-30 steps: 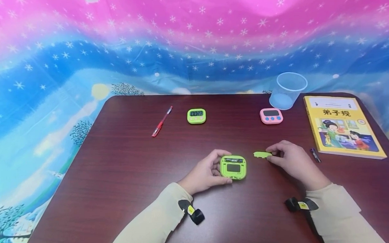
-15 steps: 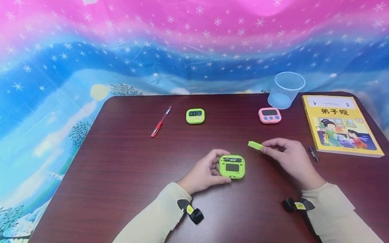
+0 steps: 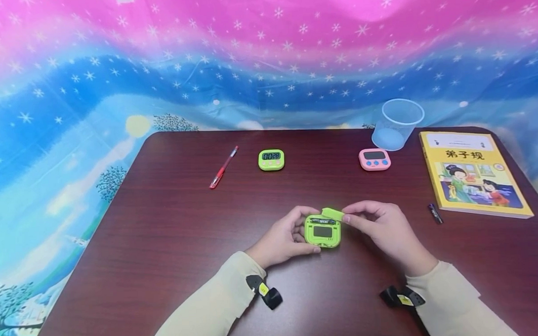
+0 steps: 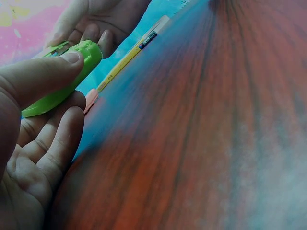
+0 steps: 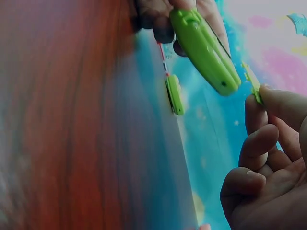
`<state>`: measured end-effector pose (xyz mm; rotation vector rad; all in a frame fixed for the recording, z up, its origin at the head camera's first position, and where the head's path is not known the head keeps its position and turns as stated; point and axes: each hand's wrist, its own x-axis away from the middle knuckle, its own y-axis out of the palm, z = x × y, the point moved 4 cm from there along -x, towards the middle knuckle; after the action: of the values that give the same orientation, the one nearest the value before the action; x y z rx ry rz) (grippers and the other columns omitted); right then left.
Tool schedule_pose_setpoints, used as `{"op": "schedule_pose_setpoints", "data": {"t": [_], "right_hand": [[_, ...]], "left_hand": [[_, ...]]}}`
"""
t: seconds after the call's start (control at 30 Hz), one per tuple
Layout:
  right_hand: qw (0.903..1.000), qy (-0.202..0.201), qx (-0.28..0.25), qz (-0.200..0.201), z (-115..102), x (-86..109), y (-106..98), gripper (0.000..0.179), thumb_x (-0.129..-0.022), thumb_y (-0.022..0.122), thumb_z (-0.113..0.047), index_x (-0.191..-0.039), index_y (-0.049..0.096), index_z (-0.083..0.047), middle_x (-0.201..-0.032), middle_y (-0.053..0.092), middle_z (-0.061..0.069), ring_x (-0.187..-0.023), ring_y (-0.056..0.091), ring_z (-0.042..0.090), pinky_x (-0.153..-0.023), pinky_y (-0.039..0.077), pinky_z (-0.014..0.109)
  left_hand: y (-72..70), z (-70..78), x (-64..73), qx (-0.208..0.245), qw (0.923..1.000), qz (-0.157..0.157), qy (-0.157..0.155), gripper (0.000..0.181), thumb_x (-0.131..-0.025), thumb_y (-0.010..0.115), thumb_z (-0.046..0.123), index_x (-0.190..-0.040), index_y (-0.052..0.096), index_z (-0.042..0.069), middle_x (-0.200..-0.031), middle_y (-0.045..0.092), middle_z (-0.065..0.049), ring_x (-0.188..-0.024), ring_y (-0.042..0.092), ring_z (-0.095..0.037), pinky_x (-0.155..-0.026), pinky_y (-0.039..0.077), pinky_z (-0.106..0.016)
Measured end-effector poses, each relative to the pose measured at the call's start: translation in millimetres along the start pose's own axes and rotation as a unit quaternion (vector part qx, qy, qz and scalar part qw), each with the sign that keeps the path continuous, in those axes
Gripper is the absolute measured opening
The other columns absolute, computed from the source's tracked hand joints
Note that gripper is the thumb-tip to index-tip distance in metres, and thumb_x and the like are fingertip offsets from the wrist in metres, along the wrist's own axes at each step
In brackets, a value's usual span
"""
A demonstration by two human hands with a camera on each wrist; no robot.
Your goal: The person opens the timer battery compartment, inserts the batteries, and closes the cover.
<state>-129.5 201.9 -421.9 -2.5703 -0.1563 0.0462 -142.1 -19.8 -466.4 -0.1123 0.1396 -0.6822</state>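
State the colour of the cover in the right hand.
The cover is green, best in head view.

Timer (image 3: 322,231) in L hand (image 3: 282,240): smooth plastic, semi-gloss. Cover (image 3: 332,214) in R hand (image 3: 389,230): smooth plastic. Tbl (image 3: 164,231) below grips: wood-look, glossy. Sleeves (image 3: 207,303) behind: matt cloth.

left grip (image 4: 38,153): holds green timer (image 4: 82,73), thumb (image 4: 48,76) on top | right grip (image 4: 108,17): beyond, with green cover (image 4: 56,49) | bench (image 4: 192,120): yellow book (image 4: 117,69), dark battery (image 4: 147,40), pink timer (image 4: 91,99)
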Motion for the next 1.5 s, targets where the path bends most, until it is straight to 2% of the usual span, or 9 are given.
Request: {"op": "schedule_pose_setpoints", "data": {"t": [0.3,0.53,0.63,0.8,0.9,1.0,1.13,1.33,1.5], "right_hand": [[0.9993,-0.037,-0.001,-0.001,-3,-0.4,10,0.012,-0.091,0.077,-0.021,-0.103,0.077,-0.018,-0.092,0.073,-0.007,-0.078,0.062,0.015,-0.065,0.053,0.023],[0.9964,-0.083,-0.016,0.003,-1,-3.2,21,0.009,-0.087,0.080,-0.015,-0.095,0.077,-0.019,-0.094,0.069,-0.007,-0.086,0.062,0.011,-0.071,0.051,0.020],[0.9970,-0.072,-0.029,-0.004,2,-3.6,25,0.010,-0.088,0.079,-0.016,-0.098,0.076,-0.015,-0.096,0.070,-0.003,-0.087,0.064,0.011,-0.074,0.053,0.020],[0.9958,-0.005,-0.081,-0.043,6,-1.1,36,0.027,-0.097,0.069,-0.023,-0.116,0.069,-0.004,-0.102,0.072,0.009,-0.085,0.069,0.013,-0.074,0.059,0.026],[0.9851,0.037,-0.150,-0.075,7,0.1,46,0.037,-0.103,0.059,-0.028,-0.123,0.064,0.003,-0.098,0.071,0.017,-0.078,0.071,0.020,-0.068,0.063,0.036],[0.9710,0.061,-0.219,-0.075,7,-1.3,55,0.041,-0.106,0.053,-0.030,-0.126,0.060,0.005,-0.094,0.068,0.021,-0.069,0.071,0.029,-0.062,0.063,0.043],[0.9714,0.059,-0.227,-0.037,6,-3.6,60,0.038,-0.106,0.053,-0.031,-0.126,0.061,0.000,-0.095,0.067,0.020,-0.064,0.068,0.025,-0.059,0.062,0.039],[0.9781,0.036,-0.205,-0.004,2,-4.4,63,0.034,-0.106,0.053,-0.030,-0.126,0.063,-0.005,-0.099,0.066,0.019,-0.065,0.066,0.024,-0.058,0.060,0.035],[0.9780,0.035,-0.206,0.005,-1,-5.7,66,0.032,-0.105,0.053,-0.031,-0.128,0.063,-0.010,-0.102,0.065,0.016,-0.068,0.065,0.024,-0.058,0.059,0.033]], "left_hand": [[-0.2,-0.6,-0.4,-0.019,0.9998,-0.004,-0.009,0.069,-0.078,0.083,-0.004,-0.136,0.047,0.009,-0.111,0.070,-0.012,-0.084,0.066,-0.010,-0.075,0.061,-0.030],[1.3,1.3,0.0,-0.038,0.9992,-0.013,-0.004,0.068,-0.079,0.083,-0.003,-0.135,0.048,0.010,-0.112,0.071,-0.010,-0.083,0.066,-0.008,-0.074,0.061,-0.029],[2.0,2.4,0.2,-0.039,0.9992,-0.013,-0.002,0.068,-0.079,0.083,-0.004,-0.136,0.048,0.010,-0.112,0.071,-0.011,-0.082,0.066,-0.008,-0.074,0.061,-0.029],[2.2,2.7,0.3,-0.022,0.9997,-0.004,0.001,0.067,-0.080,0.082,-0.004,-0.136,0.047,0.009,-0.112,0.070,-0.013,-0.084,0.065,-0.009,-0.076,0.061,-0.030],[1.5,2.2,0.2,-0.009,0.9999,0.008,-0.001,0.068,-0.081,0.081,-0.003,-0.139,0.046,0.009,-0.116,0.068,-0.014,-0.086,0.066,-0.010,-0.077,0.061,-0.030],[-0.1,0.8,0.3,-0.005,0.9995,0.026,-0.018,0.072,-0.083,0.080,-0.002,-0.143,0.043,0.012,-0.119,0.066,-0.013,-0.078,0.069,-0.012,-0.070,0.062,-0.031],[-1.2,-2.1,-1.9,0.007,0.9979,0.042,-0.050,0.069,-0.088,0.077,0.003,-0.147,0.042,0.013,-0.113,0.069,-0.012,-0.068,0.071,-0.016,-0.061,0.062,-0.033],[-2.7,-1.4,-8.2,0.070,0.9914,0.068,-0.087,0.032,-0.106,0.053,0.027,-0.134,0.055,0.011,-0.093,0.071,-0.016,-0.069,0.072,-0.025,-0.060,0.063,-0.042],[-4.7,-2.0,-9.5,0.082,0.9854,0.104,-0.106,0.038,-0.108,0.044,0.037,-0.120,0.062,0.006,-0.084,0.069,-0.015,-0.066,0.071,-0.025,-0.059,0.063,-0.043]]}}
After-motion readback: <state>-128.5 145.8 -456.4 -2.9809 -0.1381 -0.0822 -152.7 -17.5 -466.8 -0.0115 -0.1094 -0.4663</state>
